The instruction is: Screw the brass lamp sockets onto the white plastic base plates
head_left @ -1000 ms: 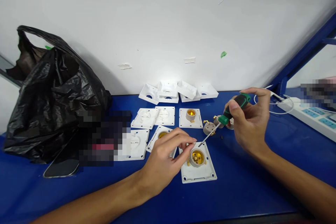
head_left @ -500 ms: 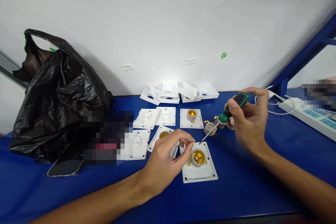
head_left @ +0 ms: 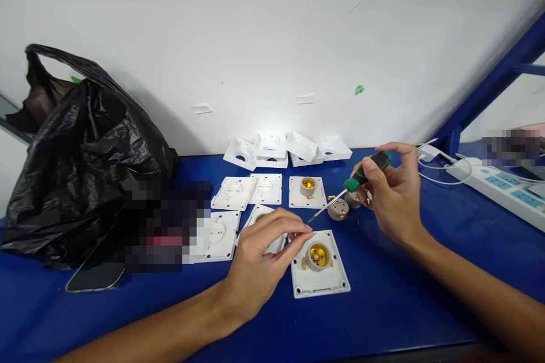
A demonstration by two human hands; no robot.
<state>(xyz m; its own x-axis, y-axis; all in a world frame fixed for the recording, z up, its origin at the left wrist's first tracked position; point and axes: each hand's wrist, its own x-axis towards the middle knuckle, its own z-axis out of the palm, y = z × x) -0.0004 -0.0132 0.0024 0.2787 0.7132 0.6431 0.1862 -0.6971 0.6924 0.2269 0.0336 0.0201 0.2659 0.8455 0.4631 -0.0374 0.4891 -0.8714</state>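
Observation:
My right hand (head_left: 394, 193) is closed round the green-and-black handle of a screwdriver (head_left: 365, 172), its shaft slanting down to the left. The tip hovers close to the pinched fingertips of my left hand (head_left: 272, 255); whatever they hold is too small to make out. Just below these fingertips lies a white square plate (head_left: 321, 285) bearing a round lamp socket (head_left: 318, 256) with a brass-coloured inside. Partly behind my left hand is another white plate (head_left: 259, 212). Loose round socket pieces (head_left: 338, 210) with brass tabs sit near the screwdriver, and a tiny dark screw (head_left: 358, 222) lies beside them.
White box covers (head_left: 272, 150) are piled against the wall. More white plates (head_left: 232, 193) lie in front of them, one with a socket (head_left: 307, 186). A black plastic bag (head_left: 97, 164) and a phone (head_left: 96, 272) are at left, a power strip (head_left: 506, 184) at right.
My right hand has moved left with the screwdriver, and the tip has risen slightly off the plate's edge, nearer my left fingertips. My left hand keeps its pinch. The view has shifted slightly.

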